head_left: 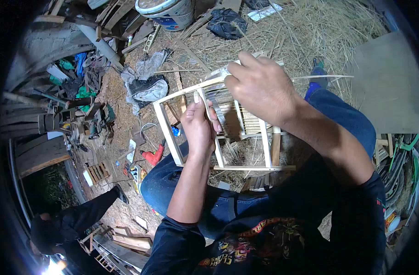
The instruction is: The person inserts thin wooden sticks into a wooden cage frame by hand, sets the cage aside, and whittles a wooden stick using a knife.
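A small pale wooden frame [169, 133] with uprights and rails stands tilted between my knees. My left hand [200, 123] is closed around one of its inner uprights, thumb pointing up along the wood. At the frame's top edge, my right hand [264, 89] is closed with knuckles up. A thin wooden strip [326, 76] juts out to the right from behind that hand; the gripped part is hidden by the fingers. Below the right hand, rows of thin slats [251, 124] fill part of the frame.
Straw [319, 27] and wood scraps cover the ground. A white bucket [168, 16] and a black plastic bag [227, 23] lie ahead. A red tool [153, 155] is by my left knee; a flat board [388, 82] lies right. Another person [76, 220] is at lower left near a bright light.
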`<act>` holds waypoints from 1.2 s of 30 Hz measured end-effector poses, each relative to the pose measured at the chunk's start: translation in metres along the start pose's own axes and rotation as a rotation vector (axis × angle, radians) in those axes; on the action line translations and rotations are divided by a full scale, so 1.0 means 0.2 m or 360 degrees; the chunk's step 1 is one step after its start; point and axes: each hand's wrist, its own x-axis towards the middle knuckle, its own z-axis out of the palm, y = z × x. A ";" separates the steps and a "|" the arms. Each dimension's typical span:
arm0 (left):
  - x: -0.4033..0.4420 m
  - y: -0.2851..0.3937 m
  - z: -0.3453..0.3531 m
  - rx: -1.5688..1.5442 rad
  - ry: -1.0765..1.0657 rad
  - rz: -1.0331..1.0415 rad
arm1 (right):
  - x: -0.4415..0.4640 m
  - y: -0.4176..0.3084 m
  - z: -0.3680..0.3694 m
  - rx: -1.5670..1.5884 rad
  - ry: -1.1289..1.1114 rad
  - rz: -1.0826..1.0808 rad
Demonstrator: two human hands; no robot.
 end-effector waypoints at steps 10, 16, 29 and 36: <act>0.01 -0.02 0.00 0.0018 -0.0025 0.0050 | 0.00 0.04 0.01 0.0220 0.0318 -0.0018; 0.00 -0.01 0.02 0.0075 -0.0039 0.0052 | 0.03 0.01 0.01 0.0141 0.0330 -0.0037; -0.01 -0.02 0.04 0.0118 -0.0016 0.0032 | 0.02 -0.02 0.02 0.0194 0.0409 0.0102; -0.03 0.01 0.05 0.0182 -0.0070 0.0080 | 0.02 -0.01 0.03 0.0001 0.0367 -0.0015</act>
